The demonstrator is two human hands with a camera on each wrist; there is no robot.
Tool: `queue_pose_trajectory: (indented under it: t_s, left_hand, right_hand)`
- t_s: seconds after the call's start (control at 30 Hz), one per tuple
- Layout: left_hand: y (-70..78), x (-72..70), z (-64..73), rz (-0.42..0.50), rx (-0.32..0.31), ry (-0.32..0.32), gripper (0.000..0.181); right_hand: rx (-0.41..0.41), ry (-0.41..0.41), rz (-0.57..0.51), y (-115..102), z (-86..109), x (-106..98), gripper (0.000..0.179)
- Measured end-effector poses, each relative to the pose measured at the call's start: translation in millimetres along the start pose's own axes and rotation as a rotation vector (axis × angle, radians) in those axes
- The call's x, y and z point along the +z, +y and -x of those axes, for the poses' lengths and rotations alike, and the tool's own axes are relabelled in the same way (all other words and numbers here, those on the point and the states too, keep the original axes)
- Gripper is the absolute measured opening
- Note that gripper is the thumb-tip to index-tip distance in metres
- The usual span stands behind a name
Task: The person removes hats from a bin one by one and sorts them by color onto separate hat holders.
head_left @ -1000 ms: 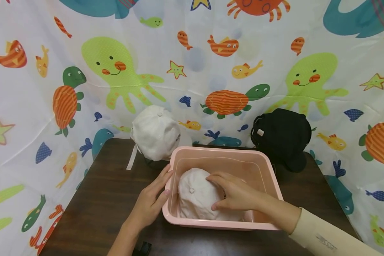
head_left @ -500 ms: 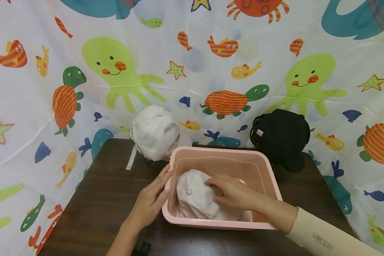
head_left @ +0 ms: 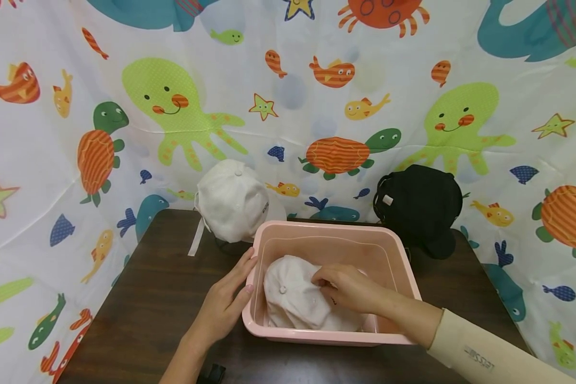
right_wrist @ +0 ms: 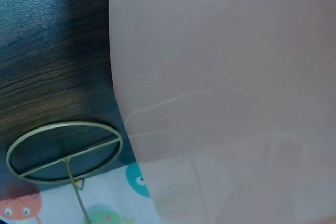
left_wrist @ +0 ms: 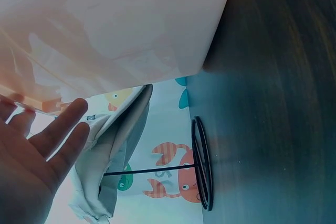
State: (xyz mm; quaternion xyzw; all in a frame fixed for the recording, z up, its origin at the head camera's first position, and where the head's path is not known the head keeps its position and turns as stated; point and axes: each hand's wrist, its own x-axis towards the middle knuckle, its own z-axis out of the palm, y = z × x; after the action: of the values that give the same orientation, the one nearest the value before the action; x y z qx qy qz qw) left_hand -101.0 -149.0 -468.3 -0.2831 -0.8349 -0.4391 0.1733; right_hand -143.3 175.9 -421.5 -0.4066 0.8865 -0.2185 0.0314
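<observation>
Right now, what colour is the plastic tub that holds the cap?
Pale pink plastic tub, holding a white fabric cap; clearest in the head view.

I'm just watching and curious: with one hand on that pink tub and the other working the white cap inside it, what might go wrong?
The left hand only rests flat against the pink tub, so the tub might slide toward the black cap on its stand. The right hand bunches the white cap, which could crease it out of shape.
</observation>
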Motion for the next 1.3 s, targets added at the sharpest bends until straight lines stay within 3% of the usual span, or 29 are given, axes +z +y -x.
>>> queue_pose_trajectory:
  t_s: [0.47, 0.77, 1.3]
  left_hand:
    - [-0.4, -0.7, 0.7, 0.014, -0.018, -0.020, 0.056]
    - [-0.4, -2.1, -0.7, 0.017, 0.019, -0.027, 0.065]
    - [-2.3, -1.3, 0.1, -0.007, 0.050, -0.005, 0.065]
  right_hand:
    - [0.024, 0.104, -0.158, 2, -0.7, -4, 0.026]
    - [0.052, 0.186, -0.194, -1, 1.7, -10, 0.028]
    - [0.021, 0.322, -0.183, -6, 9.6, -37, 0.033]
